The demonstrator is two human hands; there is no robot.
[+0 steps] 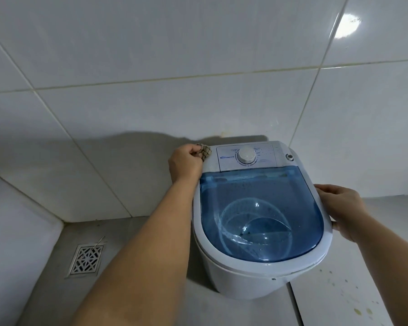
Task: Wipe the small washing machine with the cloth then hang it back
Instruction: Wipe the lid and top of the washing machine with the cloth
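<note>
A small white washing machine (224, 276) with a clear blue lid (262, 215) stands on the floor against a tiled wall. Its control panel with a round white dial (246, 156) is at the far edge. My left hand (186, 164) is closed on a bunched checked cloth (205, 150), pressing it on the machine's far left top corner. My right hand (342, 209) rests on the machine's right rim, fingers wrapped over the edge.
A metal floor drain (85, 259) lies in the grey floor to the left. White tiled walls (198, 67) rise behind and at the left. A white panel (339, 300) with yellowish stains lies at the lower right.
</note>
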